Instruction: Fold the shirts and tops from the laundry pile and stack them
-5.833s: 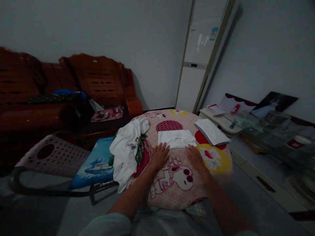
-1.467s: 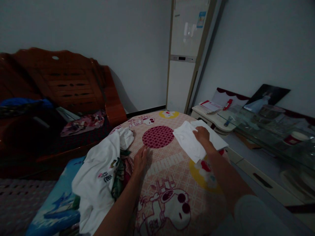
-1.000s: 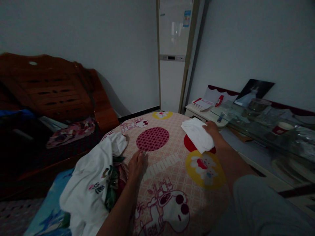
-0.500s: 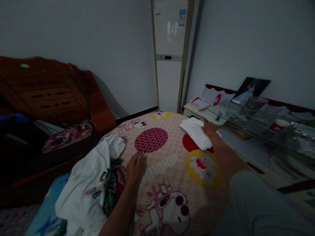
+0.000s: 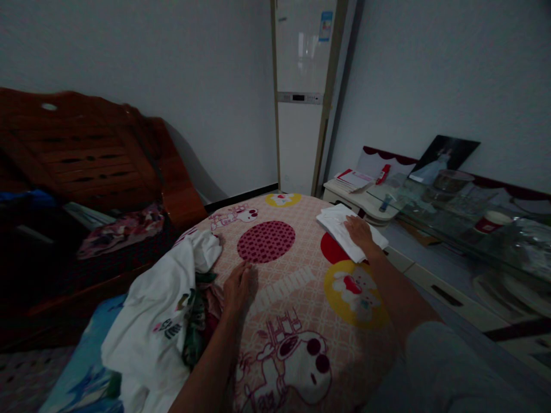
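My right hand (image 5: 358, 230) lies on a folded white garment (image 5: 340, 229) near the right edge of the cloth-covered table, its fingers stretched over the fabric without gripping it. My left hand (image 5: 236, 288) rests on the patterned tablecloth (image 5: 282, 289) just below the dark pink oval, fingers loosely extended and nothing in them. Left of that hand is a loose, rumpled white shirt (image 5: 161, 304) with a small printed design. Darker green and reddish cloth (image 5: 198, 315) shows beneath the shirt.
A wooden sofa (image 5: 81, 152) with a pink floral cloth (image 5: 124, 232) stands at the left. Beyond the table is a tall floor-standing air conditioner (image 5: 300, 143). Along the right wall runs a cabinet with a glass top (image 5: 447, 215), bearing a paper cup (image 5: 491, 222), bowls and a photo.
My right hand has moved from the garment's right edge leftward onto its top, and its fingers have flattened out. My left hand stays in about the same place.
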{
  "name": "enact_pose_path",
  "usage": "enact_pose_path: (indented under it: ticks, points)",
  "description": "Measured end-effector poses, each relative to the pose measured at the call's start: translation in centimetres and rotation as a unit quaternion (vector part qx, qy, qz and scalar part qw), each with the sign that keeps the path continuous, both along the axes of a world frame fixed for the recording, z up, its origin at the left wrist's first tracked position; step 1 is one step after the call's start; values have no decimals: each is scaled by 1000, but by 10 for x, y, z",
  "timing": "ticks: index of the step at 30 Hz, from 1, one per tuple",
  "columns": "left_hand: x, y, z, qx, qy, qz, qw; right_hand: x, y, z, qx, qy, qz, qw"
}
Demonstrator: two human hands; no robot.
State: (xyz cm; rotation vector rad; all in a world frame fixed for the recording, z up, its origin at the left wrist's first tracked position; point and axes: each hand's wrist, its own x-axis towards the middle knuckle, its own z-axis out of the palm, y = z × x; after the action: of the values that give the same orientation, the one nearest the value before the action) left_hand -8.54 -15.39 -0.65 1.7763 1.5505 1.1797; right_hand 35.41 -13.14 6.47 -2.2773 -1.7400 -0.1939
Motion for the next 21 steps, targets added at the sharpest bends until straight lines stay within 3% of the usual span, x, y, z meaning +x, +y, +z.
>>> enact_pose_path:
  ticks: [7,12,16,21]
  points:
    - [1,2,-1,7,13,-13,1000,-16,-31,-20,-73,-65,35,995]
    - [2,4,-6,11,16,-3,1000,-57,-35,-23,-36,-61,46,996]
    - [3,1,-6,19,22,-11,1000,-111,-45,-51,-46,-28,143,988]
    - [5,-3,-7,29,31,-18,999,-134,-55,-91,-41,-35,144,988]
